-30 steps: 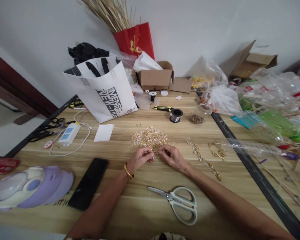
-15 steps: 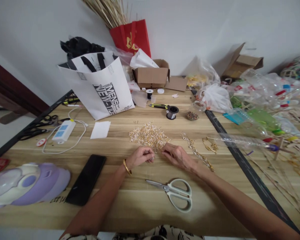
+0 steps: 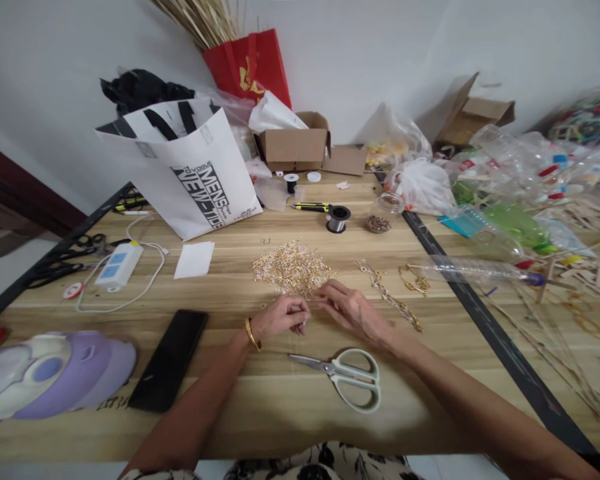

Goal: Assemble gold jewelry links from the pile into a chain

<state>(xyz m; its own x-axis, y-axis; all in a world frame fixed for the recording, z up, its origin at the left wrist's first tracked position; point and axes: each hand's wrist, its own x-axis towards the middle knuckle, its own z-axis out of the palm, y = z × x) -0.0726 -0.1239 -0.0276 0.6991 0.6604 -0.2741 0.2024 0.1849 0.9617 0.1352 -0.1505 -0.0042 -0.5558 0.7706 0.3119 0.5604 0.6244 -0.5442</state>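
Note:
A loose pile of tiny gold and silver beads (image 3: pixel 293 265) lies on the wooden table. Just below it, my left hand (image 3: pixel 283 316), with a gold bangle (image 3: pixel 252 333) at the wrist, is closed in a pinch; small shiny beads show under its fingertips. My right hand (image 3: pixel 347 307) is at the pile's lower right edge, thumb and fingers drawn together; whatever they pinch is too small to make out. Scissors with pale handles (image 3: pixel 356 380) lie below both hands. Right of my right hand are a beaded chain (image 3: pixel 391 297) and a gold-coloured chain (image 3: pixel 415 280).
A black phone (image 3: pixel 170 360) and a purple-and-white plastic object (image 3: pixel 65 373) lie at left. Behind the pile are a wire spool (image 3: pixel 338 219), a cutter knife (image 3: pixel 310 207) and a jar of beads (image 3: pixel 379 223). A white bag (image 3: pixel 190 173) stands at back left; plastic bottles (image 3: pixel 520 160) crowd the right.
The whole view has shifted slightly. My right hand's fingers have moved a little at the pile's edge; my left hand keeps its pinch just below the pile.

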